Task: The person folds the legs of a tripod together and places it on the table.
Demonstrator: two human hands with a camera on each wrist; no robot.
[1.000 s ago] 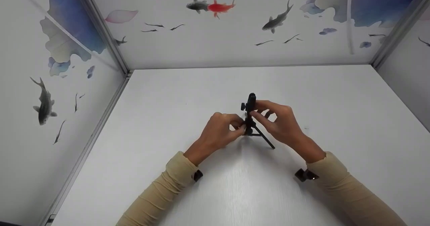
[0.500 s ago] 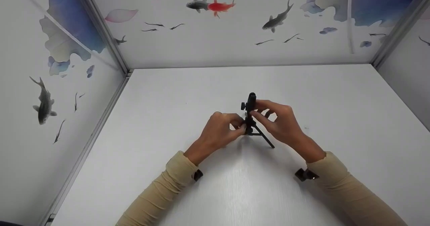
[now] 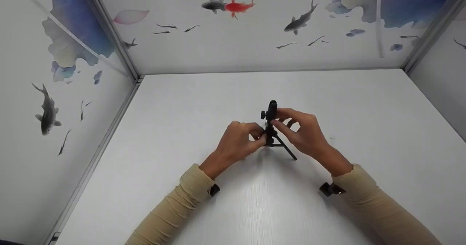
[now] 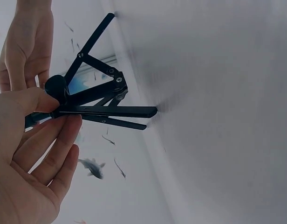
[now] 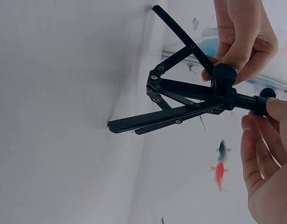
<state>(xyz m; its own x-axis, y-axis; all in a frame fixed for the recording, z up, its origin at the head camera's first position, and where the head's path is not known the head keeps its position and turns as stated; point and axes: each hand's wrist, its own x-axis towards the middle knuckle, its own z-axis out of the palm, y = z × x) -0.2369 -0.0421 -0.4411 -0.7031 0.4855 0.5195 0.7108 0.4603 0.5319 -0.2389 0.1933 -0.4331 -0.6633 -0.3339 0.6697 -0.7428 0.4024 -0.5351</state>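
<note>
A small black tripod (image 3: 272,110) stands upright on the white table, its legs spread and their tips touching the surface. My left hand (image 3: 238,141) pinches the collar low on the centre column. In the left wrist view, that hand's thumb lies against a round black knob (image 4: 56,88). My right hand (image 3: 305,132) grips the upper column from the other side, thumb and fingers around it. The right wrist view shows the folding legs (image 5: 148,120) and their hinged braces (image 5: 175,58), plus a smaller knob (image 5: 268,93) beside the right thumb. Fingers partly hide the column.
The white tabletop (image 3: 189,99) extends around the tripod. Printed panels with fish stand behind (image 3: 247,52) and at the left (image 3: 22,135), joined by metal frame posts. A small pale mark (image 3: 332,138) lies right of the right hand.
</note>
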